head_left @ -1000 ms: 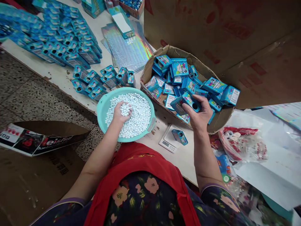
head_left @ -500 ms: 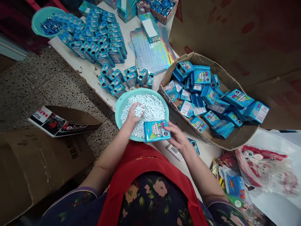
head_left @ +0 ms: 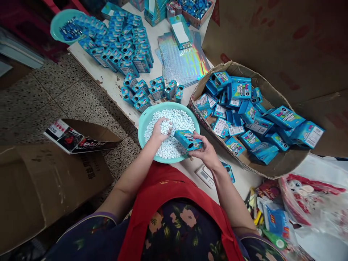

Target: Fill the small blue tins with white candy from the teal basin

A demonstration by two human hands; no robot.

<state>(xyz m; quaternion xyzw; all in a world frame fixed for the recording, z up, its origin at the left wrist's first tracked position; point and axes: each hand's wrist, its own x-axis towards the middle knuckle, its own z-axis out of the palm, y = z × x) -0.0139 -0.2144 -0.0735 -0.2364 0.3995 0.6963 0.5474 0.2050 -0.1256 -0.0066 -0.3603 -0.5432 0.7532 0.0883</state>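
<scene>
A: State the position of the hands.

B: The left hand (head_left: pixel 160 132) is inside the rim of the bowl (head_left: pixel 141 132), cupped palm up, with curled fingers around a heap of candies (head_left: pixel 170 148). The right hand (head_left: pixel 208 152) is at the bowl's right edge.

A: Its grip?

B: Thumb and fingers pinch one end of a blue box (head_left: pixel 187 139). The box lies tilted over the right part of the bowl, its printed face upward and a dark round hole visible in the side towards the person.

A: Record the surroundings.

B: The bowl rests on a white surface (head_left: pixel 153 32). Near and right of the bowl is a scale (head_left: pixel 206 176), partly covered by the right forearm. Another box (head_left: pixel 228 172) shows past that forearm; I cannot tell whether it rests on the scale.

A: Further out?

B: Right of the bowl, a carton (head_left: pixel 292 161) holds a jumbled load of boxes (head_left: pixel 240 90). Just beyond the bowl, a small group of boxes (head_left: pixel 141 96) stands upright. Farther beyond the bowl lie shiny sheets (head_left: pixel 179 59), a tray (head_left: pixel 180 32) on top.
</scene>
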